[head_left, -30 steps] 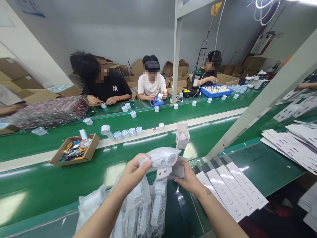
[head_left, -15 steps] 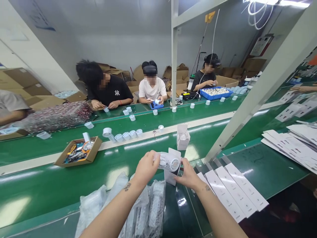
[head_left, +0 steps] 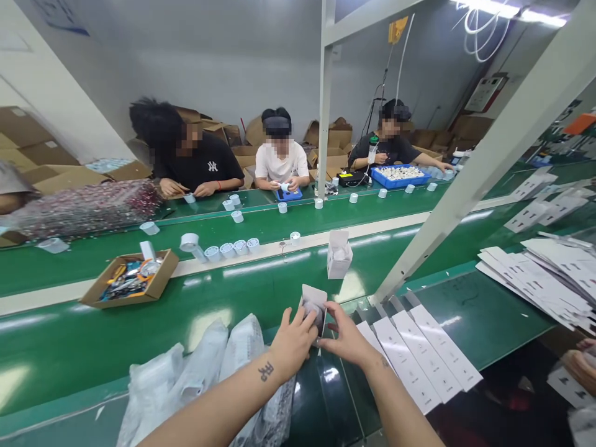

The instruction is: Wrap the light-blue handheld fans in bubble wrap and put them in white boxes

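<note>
Small white carton (head_left: 315, 299), top flap raised, gripped by both hands, left (head_left: 292, 343), right (head_left: 348, 338)

Cardboard tray (head_left: 158, 287) (tools inside), blue bin (head_left: 382, 182), white cups (head_left: 226, 249)

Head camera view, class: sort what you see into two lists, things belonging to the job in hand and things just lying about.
In hand:
left hand
right hand
small white carton, held by both hands
flat white carton blanks
plastic bags

Lying about:
cardboard tray of tools
standing open carton
blue bin
</note>
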The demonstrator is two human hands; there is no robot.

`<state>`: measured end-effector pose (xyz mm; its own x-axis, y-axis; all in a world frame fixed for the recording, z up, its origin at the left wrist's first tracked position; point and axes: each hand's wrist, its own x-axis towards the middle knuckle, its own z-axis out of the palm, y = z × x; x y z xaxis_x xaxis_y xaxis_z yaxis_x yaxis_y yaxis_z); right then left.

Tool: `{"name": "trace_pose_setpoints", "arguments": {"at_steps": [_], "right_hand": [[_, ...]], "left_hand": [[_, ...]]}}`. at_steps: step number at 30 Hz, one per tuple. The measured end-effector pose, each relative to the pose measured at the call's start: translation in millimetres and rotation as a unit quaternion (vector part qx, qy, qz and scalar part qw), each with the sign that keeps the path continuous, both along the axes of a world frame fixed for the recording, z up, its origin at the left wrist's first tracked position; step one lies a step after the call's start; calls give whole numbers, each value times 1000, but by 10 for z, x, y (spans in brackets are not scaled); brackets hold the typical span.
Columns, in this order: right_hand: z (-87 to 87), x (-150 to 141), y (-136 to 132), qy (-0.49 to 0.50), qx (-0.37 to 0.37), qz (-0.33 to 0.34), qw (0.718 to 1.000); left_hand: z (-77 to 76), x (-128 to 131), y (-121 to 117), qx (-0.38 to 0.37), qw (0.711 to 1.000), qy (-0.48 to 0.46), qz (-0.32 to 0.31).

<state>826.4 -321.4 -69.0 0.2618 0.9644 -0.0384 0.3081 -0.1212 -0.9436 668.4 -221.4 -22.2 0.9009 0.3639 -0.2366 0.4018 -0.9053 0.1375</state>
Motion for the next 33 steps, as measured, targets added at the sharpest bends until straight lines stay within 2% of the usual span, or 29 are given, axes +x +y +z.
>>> {"name": "trace_pose_setpoints", "arguments": {"at_steps": [2,3,4,6,7,8,10,12,14,17,19,21,25,29,31,33], "right_hand": [[59,117,-118,-125,-81,-53,987],[67,164,-173,-208,-145,-83,964],[57,195,-219,-286,-212,-103,929],[-5,199,-273,-388,-317,-98,860],[-46,178,-281,-411,-340,-83,842],[-84,147,-280,-422,-345,-70,835],[-122,80,-268,-427,-336,-59,837],[-85,36,-271,-418,-329,-54,845],[27,23,-293,-374,-303,-56,875],[256,27,-320,-271,-203,-73,938],[370,18,-300,-212,-142,-86,963],[397,-7,-250,-167,-108,-108,974],[198,-74,-143,-105,-40,-153,982],[-42,-105,-150,-49,14,-159,986],[-91,-93,-193,-46,22,-157,986],[-104,-67,-239,-49,28,-159,986]], "left_hand": [[-112,-20,43,1,1000,-20,12],[-129,-13,90,-6,999,-33,20],[-123,-3,158,-14,998,-46,33],[-62,2,362,-14,995,-67,78],[-22,-8,495,-3,991,-75,106],[16,-27,644,14,988,-79,134],[63,-90,965,52,980,-62,179],[58,-183,1271,76,975,-28,208],[12,-301,1508,85,970,-2,227],[-62,-459,1678,89,968,2,237],[-83,-481,1681,92,969,-7,231],[-89,-395,1630,92,972,-21,216],[-110,33,1484,72,981,-45,172],[-96,429,1362,37,987,-48,150],[-57,467,1260,31,987,-57,145],[-37,352,1073,1,990,-66,128]]}}
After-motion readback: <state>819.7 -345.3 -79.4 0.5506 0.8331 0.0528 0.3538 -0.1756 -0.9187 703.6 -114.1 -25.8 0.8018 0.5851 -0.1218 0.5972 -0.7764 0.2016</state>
